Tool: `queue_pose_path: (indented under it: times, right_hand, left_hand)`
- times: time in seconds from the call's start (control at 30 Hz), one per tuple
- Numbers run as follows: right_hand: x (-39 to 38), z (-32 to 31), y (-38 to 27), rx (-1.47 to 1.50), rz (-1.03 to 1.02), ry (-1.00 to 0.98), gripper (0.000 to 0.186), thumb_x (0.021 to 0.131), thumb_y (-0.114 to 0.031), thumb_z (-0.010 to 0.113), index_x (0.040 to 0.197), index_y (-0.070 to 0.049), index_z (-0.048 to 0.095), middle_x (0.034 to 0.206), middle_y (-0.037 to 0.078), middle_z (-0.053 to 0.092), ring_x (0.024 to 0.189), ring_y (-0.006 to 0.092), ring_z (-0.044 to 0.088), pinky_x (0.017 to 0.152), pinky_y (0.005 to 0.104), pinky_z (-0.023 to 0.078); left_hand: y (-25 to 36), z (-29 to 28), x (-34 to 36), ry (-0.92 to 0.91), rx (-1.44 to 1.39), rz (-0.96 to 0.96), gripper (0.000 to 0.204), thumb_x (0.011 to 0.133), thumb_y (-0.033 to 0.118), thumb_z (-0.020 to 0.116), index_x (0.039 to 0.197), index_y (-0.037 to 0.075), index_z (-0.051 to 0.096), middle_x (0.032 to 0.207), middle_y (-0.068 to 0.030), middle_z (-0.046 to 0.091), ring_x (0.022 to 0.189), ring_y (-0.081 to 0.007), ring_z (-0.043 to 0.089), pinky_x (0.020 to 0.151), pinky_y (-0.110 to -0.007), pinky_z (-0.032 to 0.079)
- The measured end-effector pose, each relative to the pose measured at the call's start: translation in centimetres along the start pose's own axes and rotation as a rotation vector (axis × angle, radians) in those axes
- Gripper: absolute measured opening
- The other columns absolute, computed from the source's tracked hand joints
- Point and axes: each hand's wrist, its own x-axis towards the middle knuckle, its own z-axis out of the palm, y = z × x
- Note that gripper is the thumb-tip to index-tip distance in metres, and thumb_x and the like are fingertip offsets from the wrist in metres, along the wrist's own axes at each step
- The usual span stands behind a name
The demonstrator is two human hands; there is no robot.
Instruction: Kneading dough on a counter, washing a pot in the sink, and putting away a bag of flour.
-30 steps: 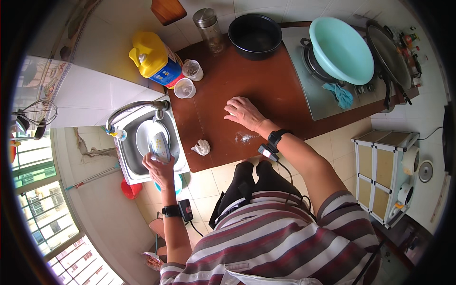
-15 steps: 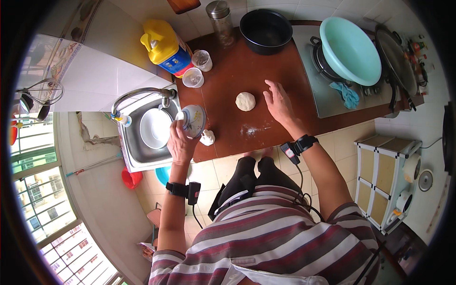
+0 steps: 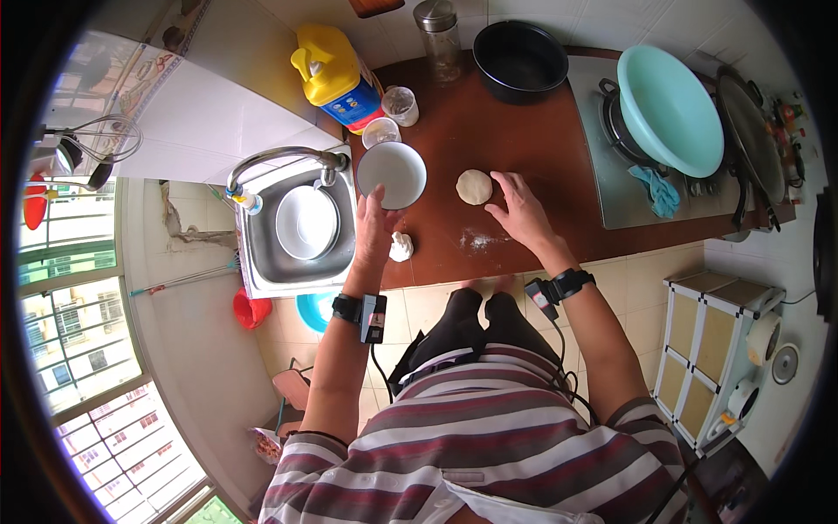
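My left hand (image 3: 375,229) grips the near rim of a white bowl (image 3: 393,173), which sits mouth up at the counter's left, beside the sink; I cannot tell whether its base rests on the wood. A small lump of white dough (image 3: 401,248) lies just right of that wrist. A round, smooth ball of dough (image 3: 474,187) is in the middle of the brown counter. At its right edge is my right hand (image 3: 521,210), open, fingertips close to or touching the dough and nothing held.
Left of the counter is a steel sink (image 3: 262,275) with a white basin (image 3: 307,224) in it. A yellow jug (image 3: 327,70), two plastic cups (image 3: 400,106), a glass jar (image 3: 438,39) and a black pan (image 3: 519,61) stand behind. A turquoise basin (image 3: 672,109) tilts on the stove. Flour (image 3: 477,239) dusts the counter.
The bowl has gone from tipped, with its patterned outside showing, to mouth up farther back on the counter. My right hand has come to the dough ball's edge, and the view has shifted.
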Motion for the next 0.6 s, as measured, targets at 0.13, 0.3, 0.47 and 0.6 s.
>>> queue_pose_path:
  times: [0.13,0.3,0.47,0.6]
  right_hand:
    - [0.9,1.0,0.1,-0.009,-0.019,-0.007,0.061,0.08,-0.017,0.071,0.131,-0.006,0.04,0.123,0.018,0.049,0.11,0.0372,0.053,0.088,0.0419,0.05]
    - [0.8,0.5,1.0,0.132,0.215,-0.049,0.053,0.084,-0.018,0.068,0.128,-0.006,0.043,0.117,0.017,0.053,0.094,0.0319,0.06,0.08,0.039,0.052]
    - [0.6,-0.7,0.8,0.193,0.274,-0.008,0.037,0.09,-0.016,0.063,0.123,-0.005,0.049,0.106,0.016,0.061,0.082,0.0255,0.065,0.073,0.0349,0.053]
    - [0.3,-1.0,0.9,0.292,0.243,0.021,0.032,0.091,-0.017,0.061,0.119,-0.003,0.053,0.1,0.015,0.064,0.08,0.0242,0.066,0.072,0.0336,0.054]
  left_hand:
    - [-0.7,-1.2,-0.7,-0.051,-0.119,-0.027,0.052,0.094,0.038,0.055,0.132,0.005,0.039,0.115,-0.0084,0.057,0.096,-0.0168,0.061,0.08,-0.029,0.052]
    - [0.0,-0.1,-1.2,0.055,0.322,0.043,0.052,0.09,0.03,0.064,0.125,0.001,0.039,0.11,-0.0104,0.056,0.095,-0.0181,0.06,0.077,-0.028,0.052]
    - [-2.3,2.8,1.2,0.163,1.101,0.6,0.072,0.06,0.017,0.082,0.119,0.003,0.044,0.117,-0.015,0.048,0.101,-0.0337,0.056,0.079,-0.04,0.051]
    - [-3.0,5.2,2.1,0.015,1.363,0.912,0.08,0.059,0.03,0.087,0.122,0.006,0.043,0.118,-0.0139,0.051,0.1,-0.0315,0.058,0.077,-0.04,0.052]
